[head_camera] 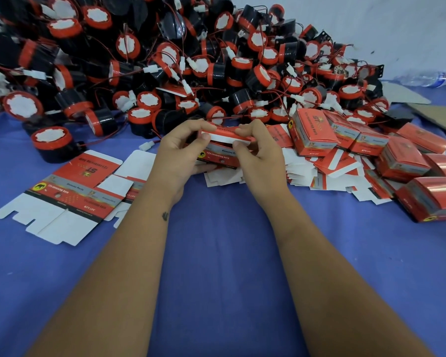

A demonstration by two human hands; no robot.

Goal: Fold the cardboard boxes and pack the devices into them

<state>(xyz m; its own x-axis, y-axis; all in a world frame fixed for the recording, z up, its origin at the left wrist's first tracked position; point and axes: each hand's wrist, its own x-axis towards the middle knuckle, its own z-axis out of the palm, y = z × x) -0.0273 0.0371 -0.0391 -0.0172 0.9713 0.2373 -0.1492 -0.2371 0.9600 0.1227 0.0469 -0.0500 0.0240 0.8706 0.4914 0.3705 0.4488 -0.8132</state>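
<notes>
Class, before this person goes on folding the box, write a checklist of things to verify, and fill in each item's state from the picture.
1. Both hands grip the box: left hand, right hand: ok.
2. Box fully formed: not ok, still flattish.
3. Top flap free to fold: ok.
4. Devices nearby: ok, heaped just behind.
5. Device already inside: cannot tell.
6. Spare flat blanks at hand: ok.

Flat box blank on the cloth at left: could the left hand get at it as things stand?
Probably yes, once freed. The blank lies open on the cloth with nothing on top, but the left hand is busy holding the box with the right hand.
</notes>
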